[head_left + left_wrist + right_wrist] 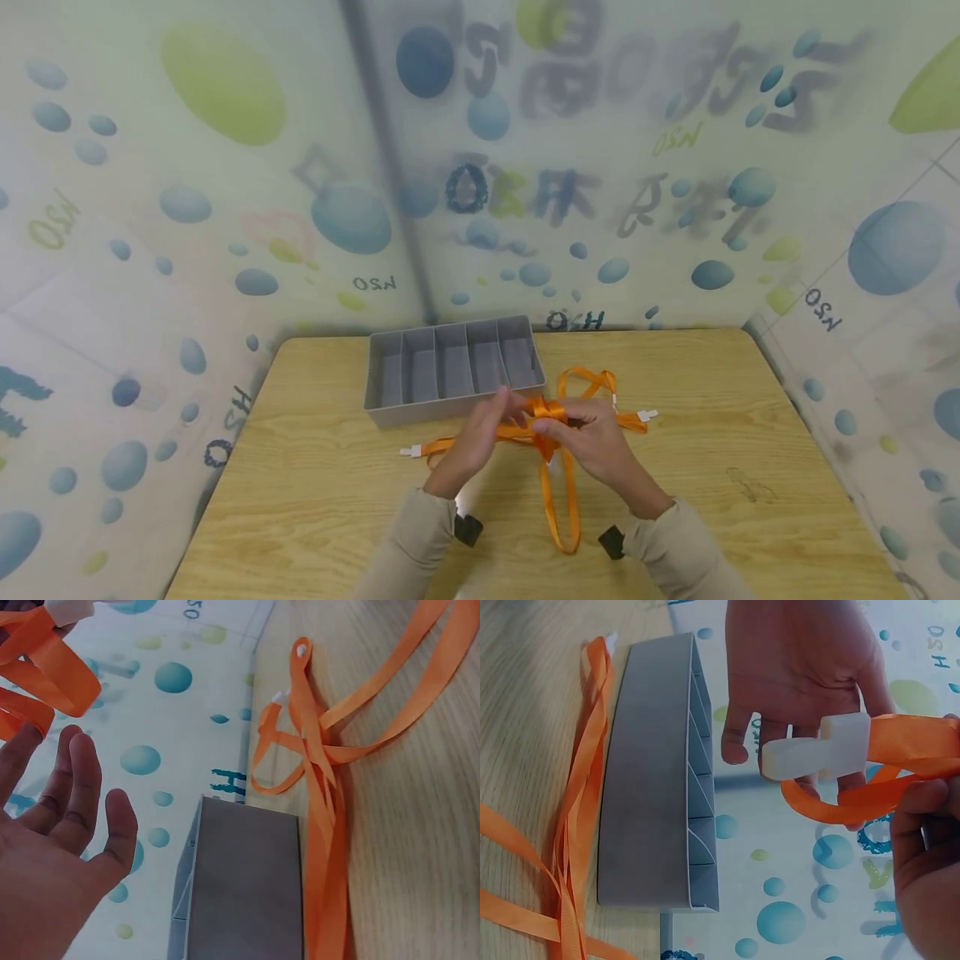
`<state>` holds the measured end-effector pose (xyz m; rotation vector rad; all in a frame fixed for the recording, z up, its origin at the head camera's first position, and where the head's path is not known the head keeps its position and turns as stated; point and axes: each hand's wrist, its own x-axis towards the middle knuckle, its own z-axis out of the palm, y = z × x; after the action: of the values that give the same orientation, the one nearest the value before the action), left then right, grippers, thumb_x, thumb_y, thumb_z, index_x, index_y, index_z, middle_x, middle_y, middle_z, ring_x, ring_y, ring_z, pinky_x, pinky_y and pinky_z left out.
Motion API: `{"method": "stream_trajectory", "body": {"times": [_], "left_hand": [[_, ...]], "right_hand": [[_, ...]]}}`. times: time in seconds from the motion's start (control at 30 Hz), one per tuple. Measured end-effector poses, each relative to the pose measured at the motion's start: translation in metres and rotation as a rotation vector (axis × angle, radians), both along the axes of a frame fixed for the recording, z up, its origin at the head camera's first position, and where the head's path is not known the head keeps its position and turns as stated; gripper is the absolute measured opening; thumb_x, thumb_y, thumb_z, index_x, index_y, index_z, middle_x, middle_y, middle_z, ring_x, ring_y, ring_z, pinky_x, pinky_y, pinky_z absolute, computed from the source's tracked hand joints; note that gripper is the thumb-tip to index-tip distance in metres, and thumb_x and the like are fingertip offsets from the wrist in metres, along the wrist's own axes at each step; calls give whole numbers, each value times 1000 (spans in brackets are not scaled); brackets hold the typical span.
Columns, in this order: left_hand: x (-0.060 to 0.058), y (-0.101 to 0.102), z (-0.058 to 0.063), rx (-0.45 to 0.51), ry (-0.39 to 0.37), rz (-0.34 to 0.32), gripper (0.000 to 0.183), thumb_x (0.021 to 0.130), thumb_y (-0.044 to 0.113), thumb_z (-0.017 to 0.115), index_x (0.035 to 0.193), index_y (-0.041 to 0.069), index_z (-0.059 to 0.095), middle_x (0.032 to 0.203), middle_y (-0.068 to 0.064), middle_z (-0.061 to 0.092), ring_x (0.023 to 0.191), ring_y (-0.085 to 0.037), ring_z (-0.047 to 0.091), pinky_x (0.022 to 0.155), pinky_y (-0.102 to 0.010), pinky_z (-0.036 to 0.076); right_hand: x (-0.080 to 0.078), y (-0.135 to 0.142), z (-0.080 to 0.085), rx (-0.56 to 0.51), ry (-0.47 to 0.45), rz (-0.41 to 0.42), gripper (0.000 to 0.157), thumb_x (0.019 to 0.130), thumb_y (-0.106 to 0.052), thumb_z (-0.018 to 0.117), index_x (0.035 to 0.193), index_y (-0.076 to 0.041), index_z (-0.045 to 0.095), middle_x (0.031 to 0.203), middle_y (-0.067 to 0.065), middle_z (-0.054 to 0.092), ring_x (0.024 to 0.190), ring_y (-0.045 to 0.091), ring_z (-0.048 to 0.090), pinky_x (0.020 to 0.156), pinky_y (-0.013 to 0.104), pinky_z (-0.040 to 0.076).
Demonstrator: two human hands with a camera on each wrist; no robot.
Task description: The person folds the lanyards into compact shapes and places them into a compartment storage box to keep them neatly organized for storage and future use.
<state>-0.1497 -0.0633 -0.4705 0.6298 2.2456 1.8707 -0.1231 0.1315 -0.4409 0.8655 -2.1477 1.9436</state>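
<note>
An orange lanyard (547,410) with a white plastic clip (817,746) is up off the table between the two hands, its ribbon folded into loops. My right hand (600,442) pinches the ribbon between thumb and fingers. Beside it, my left hand (476,437) has its fingers mostly straight; in the left wrist view a fingertip touches a ribbon loop (64,675). The right wrist view shows the left palm behind the clip. More orange lanyards (326,847) lie on the table beneath the hands, with white clips (411,451) at their ends.
A grey tray (420,408) with several compartments stands at the table's back edge, just behind the hands. The wooden table (315,492) meets a patterned curtain-like backdrop (480,250) at the back and sides. One long ribbon loop (573,533) trails toward the front.
</note>
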Motion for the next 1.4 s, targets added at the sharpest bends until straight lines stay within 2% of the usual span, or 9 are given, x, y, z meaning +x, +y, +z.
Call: {"method": "stream_trajectory", "body": {"times": [0.1, 0.37, 0.6, 0.7, 0.8, 0.93, 1.1, 1.17, 1.4], "left_hand": [[1, 1, -4, -15, -40, -28, 67, 111, 33, 12, 114, -3, 69, 96, -21, 68, 96, -46, 59, 90, -53, 47], [4, 3, -15, 17, -38, -65, 62, 111, 39, 21, 114, -1, 68, 100, -14, 68, 97, -39, 60, 93, -55, 46], [7, 3, -19, 14, 3, -98, 47, 111, 24, 29, 112, 0, 69, 109, -12, 65, 100, -27, 58, 92, -41, 47], [5, 4, -23, 34, 38, -115, 46, 110, 28, 35, 108, 0, 72, 111, -10, 64, 100, -20, 58, 89, -38, 49], [4, 5, -26, 53, 65, -145, 46, 104, 38, 47, 117, 1, 72, 115, -8, 64, 101, -16, 59, 88, -36, 51], [6, 7, -27, 39, 91, -153, 55, 91, 49, 65, 126, 6, 69, 116, -5, 65, 98, -21, 61, 85, -38, 53], [7, 9, -26, 35, 86, -128, 40, 85, 28, 80, 119, 8, 72, 115, -5, 66, 96, -21, 60, 85, -37, 52], [7, 10, -27, 35, 95, -127, 35, 84, 19, 82, 115, 7, 73, 114, -6, 66, 96, -16, 60, 86, -40, 52], [6, 14, -27, 48, 149, -153, 32, 85, 17, 80, 115, 9, 73, 109, -2, 69, 94, -12, 62, 86, -46, 53]], "right_hand": [[-2, 0, -1, 6, 0, -14, 12, 90, 4, 68, 83, -3, 74, 61, 11, 55, 53, 12, 44, 47, 24, 39], [-6, 3, -3, -26, -11, -27, 7, 91, 2, 68, 90, 6, 74, 69, 13, 64, 56, 17, 49, 50, 24, 46], [-8, 4, -1, -22, -41, -42, 10, 93, 1, 66, 92, 2, 75, 73, 14, 66, 52, 13, 45, 49, 25, 46], [-8, 3, -1, -19, -49, -48, 10, 93, 2, 66, 90, 2, 75, 73, 15, 65, 53, 18, 48, 50, 27, 48], [-10, 3, -2, -27, -45, -49, 10, 93, 2, 65, 89, 2, 74, 70, 14, 63, 51, 19, 46, 48, 27, 47], [-11, 3, -4, -41, -31, -51, 10, 93, 4, 64, 88, 4, 73, 67, 13, 61, 49, 13, 41, 46, 26, 42], [-12, 2, -4, -50, -17, -46, 10, 93, 5, 64, 88, 5, 73, 70, 14, 63, 52, 16, 45, 49, 26, 46], [-12, 2, -5, -54, -13, -44, 10, 93, 5, 64, 89, 5, 74, 72, 15, 65, 53, 19, 48, 50, 26, 48], [-14, 0, -8, -71, 14, -25, 11, 93, 7, 64, 88, 5, 73, 71, 16, 65, 51, 23, 48, 49, 28, 49]]}}
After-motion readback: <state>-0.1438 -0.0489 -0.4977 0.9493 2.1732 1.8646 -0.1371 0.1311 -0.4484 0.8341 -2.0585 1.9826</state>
